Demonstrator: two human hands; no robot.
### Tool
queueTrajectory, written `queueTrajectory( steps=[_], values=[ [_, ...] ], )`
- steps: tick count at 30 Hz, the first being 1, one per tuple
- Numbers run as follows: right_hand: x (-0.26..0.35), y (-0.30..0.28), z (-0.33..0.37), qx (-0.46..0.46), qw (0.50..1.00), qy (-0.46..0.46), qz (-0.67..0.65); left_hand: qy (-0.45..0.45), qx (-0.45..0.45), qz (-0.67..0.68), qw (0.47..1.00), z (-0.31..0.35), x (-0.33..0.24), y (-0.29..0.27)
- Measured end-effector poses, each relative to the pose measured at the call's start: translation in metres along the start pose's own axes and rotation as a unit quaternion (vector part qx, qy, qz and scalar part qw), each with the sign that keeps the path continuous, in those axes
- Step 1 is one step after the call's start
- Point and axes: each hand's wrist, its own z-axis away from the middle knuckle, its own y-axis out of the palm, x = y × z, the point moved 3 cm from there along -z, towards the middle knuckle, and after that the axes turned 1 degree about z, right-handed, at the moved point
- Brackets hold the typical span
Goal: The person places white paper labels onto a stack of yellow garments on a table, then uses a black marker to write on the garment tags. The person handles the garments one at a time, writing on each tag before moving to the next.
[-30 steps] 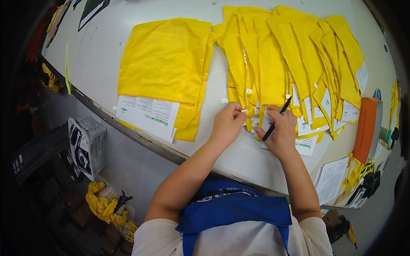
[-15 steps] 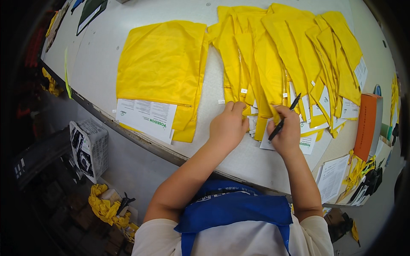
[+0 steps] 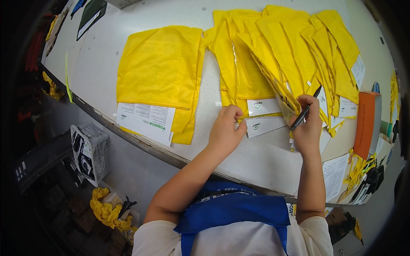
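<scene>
Several flat yellow fabric pouches lie overlapped in a fanned row, white printed cards poking from their lower ends. My right hand holds a black pen slantwise and also grips the lower end of one pouch, lifted and swung to the right. Below it, two white cards show at the end of the pouch underneath. My left hand rests by that pouch's lower left corner, fingers curled toward the thumb beside the cards; what they pinch, if anything, is hidden.
To the left lies a neat yellow pouch stack with a printed card. An orange box and paper sheets stand or lie at the right. A white basket is below the curved table edge. A dark green folder lies far left.
My right hand has moved right and slightly up, drawing a pouch's lower end along and uncovering two white cards. My left hand has stayed nearly in place, its fingers more curled.
</scene>
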Motion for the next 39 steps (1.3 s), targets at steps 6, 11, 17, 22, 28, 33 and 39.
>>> queueTrajectory(
  steps=[6, 11, 17, 22, 28, 33, 39],
  values=[
    [-0.010, -0.012, -0.007, 0.007, 0.998, 0.010, -0.063, -0.081, -0.023, 0.069, 0.994, -0.001, 0.020, -0.005],
    [0.008, 0.005, 0.009, 0.131, 0.988, -0.010, -0.088, -0.161, 0.030, 0.154, 0.974, 0.007, 0.024, -0.005],
    [-0.014, -0.006, 0.025, 0.018, 0.974, -0.081, -0.212, -0.312, 0.070, 0.578, 0.751, 0.019, -0.001, -0.010],
    [0.000, -0.001, 0.051, -0.005, 0.989, -0.069, -0.133, -0.280, 0.071, 0.484, 0.826, 0.022, 0.000, -0.005],
    [-0.019, 0.020, 0.069, 0.002, 0.995, -0.070, -0.072, -0.175, 0.142, 0.125, 0.966, 0.032, 0.019, 0.020],
    [-0.015, 0.023, 0.076, 0.057, 0.975, -0.198, 0.085, -0.116, 0.158, 0.034, 0.980, 0.036, 0.013, 0.033],
    [-0.036, 0.024, 0.087, 0.093, 0.959, -0.250, 0.093, -0.107, 0.177, 0.093, 0.974, 0.032, 0.022, 0.041]
  ],
)
